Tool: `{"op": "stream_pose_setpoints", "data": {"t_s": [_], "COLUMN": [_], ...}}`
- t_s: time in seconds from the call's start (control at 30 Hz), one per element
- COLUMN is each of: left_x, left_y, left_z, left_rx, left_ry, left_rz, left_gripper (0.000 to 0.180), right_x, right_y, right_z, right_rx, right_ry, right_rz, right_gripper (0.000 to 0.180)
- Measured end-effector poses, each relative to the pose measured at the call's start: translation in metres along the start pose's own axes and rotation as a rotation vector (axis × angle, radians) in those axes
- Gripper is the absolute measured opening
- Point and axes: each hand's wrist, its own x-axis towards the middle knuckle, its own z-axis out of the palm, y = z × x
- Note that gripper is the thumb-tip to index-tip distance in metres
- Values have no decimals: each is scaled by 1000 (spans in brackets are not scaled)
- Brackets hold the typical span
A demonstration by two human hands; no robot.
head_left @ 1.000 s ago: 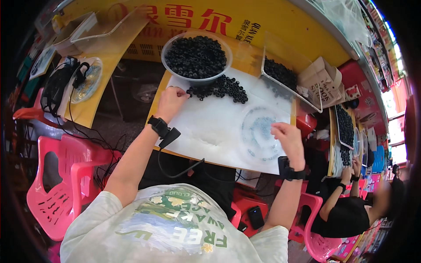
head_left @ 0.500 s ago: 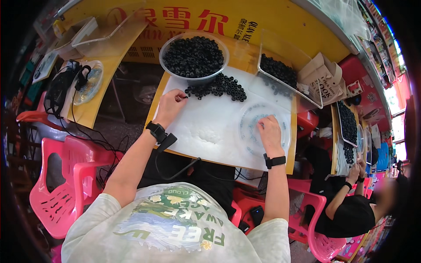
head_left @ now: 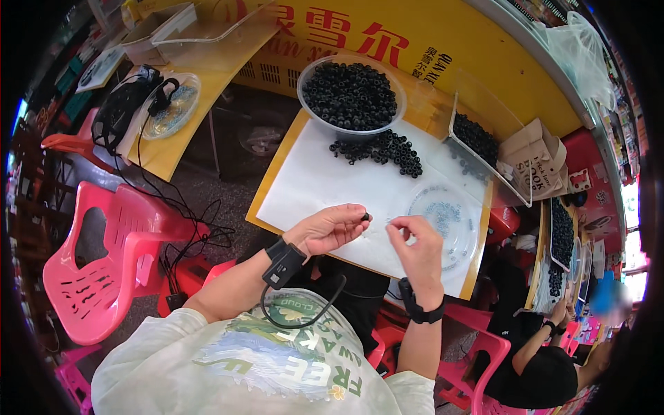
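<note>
My left hand (head_left: pixel 326 232) pinches a small round black part (head_left: pixel 366 216) between thumb and fingertips, above the near part of the white sheet (head_left: pixel 290 187). Just to its right, my right hand (head_left: pixel 420 250) has thumb and index finger pressed together. Whatever is in that pinch is too small to make out. The fingertips of the two hands face each other, a short gap apart. Beside my right hand lies a shallow clear dish (head_left: pixel 473 238) with many tiny light-blue pieces (head_left: pixel 443 213). Loose black parts (head_left: pixel 391 153) are heaped at the sheet's far side.
Behind the heap stands a clear bowl (head_left: pixel 301 93) full of black parts. A clear box (head_left: pixel 515 191) with more stands at the right, near a paper bag (head_left: pixel 536 159). Pink chairs (head_left: pixel 104 270) flank me. At the far right a person in black (head_left: pixel 539 373) works at another table.
My left hand has come back from the black heap toward me, carrying one black part. My right hand has left the dish and moved in beside it. The view has shifted.
</note>
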Motion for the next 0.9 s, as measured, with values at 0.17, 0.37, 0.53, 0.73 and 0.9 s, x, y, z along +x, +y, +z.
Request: {"op": "stream_pose_setpoints", "data": {"t_s": [0.17, 0.37, 0.53, 0.73, 0.9], "left_x": [-18, -20, -25, -31, -27], "left_y": [1, 1, 4, 10, 10], "left_z": [7, -3, -1, -5, -26], "left_rx": [28, 19, 222, 353, 92], "left_ry": [-3, -6, -10, -29, -48], "left_rz": [56, 89, 131, 104, -3], "left_gripper": [16, 19, 23, 24, 26], "right_x": [2, 3, 4, 6, 17], "right_y": [-13, -17, -16, -15, -13], "right_z": [22, 32, 30, 32, 47], "right_rx": [-54, -88, -120, -105, 220], "right_ry": [-103, -127, -172, -172, -210], "right_rz": [-126, -162, -176, -140, 72], "right_gripper": [10, 11, 11, 13, 17]}}
